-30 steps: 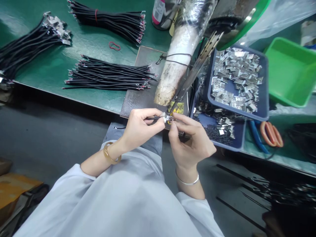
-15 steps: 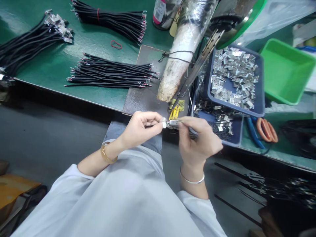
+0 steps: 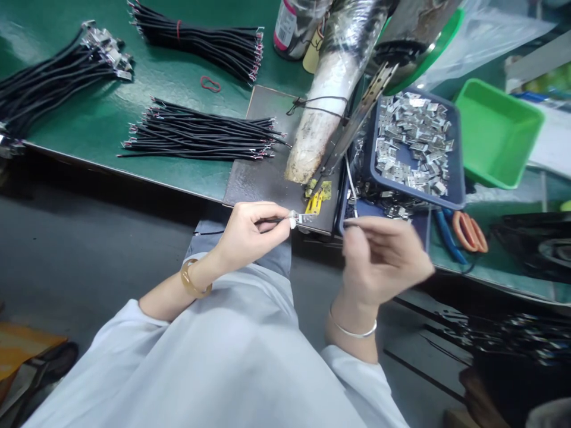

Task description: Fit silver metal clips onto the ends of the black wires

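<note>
Near the bench's front edge, my left hand (image 3: 256,230) pinches a thin black cable (image 3: 270,222). A small silver metal bracket (image 3: 307,219) sits at the cable's end, just beyond my fingertips, which have white coverings. The cable's other end shows behind my wrist, over my leg. To the right, my right hand (image 3: 386,252) is apart from the bracket, in front of the lower parts bin. Its fingers are loosely curled and slightly blurred, with nothing visible in them. A yellow press fixture (image 3: 314,202) lies just behind the bracket.
Loose black cables (image 3: 200,131) and a tied cable bundle (image 3: 200,37) lie on the green bench. A blue bin (image 3: 455,154) holds metal brackets, above a lower bin (image 3: 422,229). A green tray (image 3: 499,131), orange-handled pliers (image 3: 469,232) and a wrapped machine arm (image 3: 319,113) stand nearby.
My right hand has let go of the metal bracket and moved right. My left hand still holds the cable and has shifted slightly left. The view has turned a little.
</note>
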### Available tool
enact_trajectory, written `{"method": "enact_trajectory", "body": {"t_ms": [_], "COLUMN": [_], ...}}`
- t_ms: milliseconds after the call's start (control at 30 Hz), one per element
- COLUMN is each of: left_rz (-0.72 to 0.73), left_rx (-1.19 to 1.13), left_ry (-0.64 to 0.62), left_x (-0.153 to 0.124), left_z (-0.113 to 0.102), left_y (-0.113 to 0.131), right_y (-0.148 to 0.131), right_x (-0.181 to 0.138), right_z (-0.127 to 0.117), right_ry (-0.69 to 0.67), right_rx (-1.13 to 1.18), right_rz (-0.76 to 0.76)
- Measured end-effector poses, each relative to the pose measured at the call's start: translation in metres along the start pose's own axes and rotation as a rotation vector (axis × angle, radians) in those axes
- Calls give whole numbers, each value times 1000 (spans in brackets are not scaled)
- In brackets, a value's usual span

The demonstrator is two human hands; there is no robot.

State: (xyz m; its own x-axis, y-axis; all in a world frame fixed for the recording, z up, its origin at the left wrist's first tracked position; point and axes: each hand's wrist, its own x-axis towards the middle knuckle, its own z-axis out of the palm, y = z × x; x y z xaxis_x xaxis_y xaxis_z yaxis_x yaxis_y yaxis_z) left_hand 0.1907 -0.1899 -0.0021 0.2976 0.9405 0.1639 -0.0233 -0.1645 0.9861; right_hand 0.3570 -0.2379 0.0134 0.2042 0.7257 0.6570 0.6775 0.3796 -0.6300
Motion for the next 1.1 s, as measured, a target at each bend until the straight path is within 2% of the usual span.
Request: {"method": "enact_trajectory", "body": {"t_ms": [67, 133, 167, 300, 433, 500, 633, 700, 867, 1100], "left_rz": [-26, -57, -71, -60, -40, -39, -1, 21, 77, 170], "left_rx": [-20, -46, -54, -4, 47, 36, 55, 91, 177, 245], "left_ry": [40, 59, 62, 40, -16, -10, 31, 42, 72, 107], "left_x": [2, 3, 4, 6, 7, 7, 8, 8, 10, 14], "left_z": [0, 1, 2, 4, 7, 9, 13, 15, 17, 17], "left_y": [-1, -2, -2, -2, -2, -3, -6, -6, -4, -1], "right_y": [3, 5, 6, 9, 9, 9, 10, 11, 14, 14], "right_x": [-2, -5, -6, -10, -10, -10, -10, -10, -11, -8], "right_z": [3, 7, 9, 13, 18, 22, 28, 30, 31, 33], "right_ry": [226, 303, 280, 39, -59, -48, 5, 18, 27, 26], "right_rx": [110, 137, 108, -120, -73, -58, -187, -205, -129, -45], "right_rz": [-84, -168, -185, -173, -61, -37, -184, -204, -104, -79]}}
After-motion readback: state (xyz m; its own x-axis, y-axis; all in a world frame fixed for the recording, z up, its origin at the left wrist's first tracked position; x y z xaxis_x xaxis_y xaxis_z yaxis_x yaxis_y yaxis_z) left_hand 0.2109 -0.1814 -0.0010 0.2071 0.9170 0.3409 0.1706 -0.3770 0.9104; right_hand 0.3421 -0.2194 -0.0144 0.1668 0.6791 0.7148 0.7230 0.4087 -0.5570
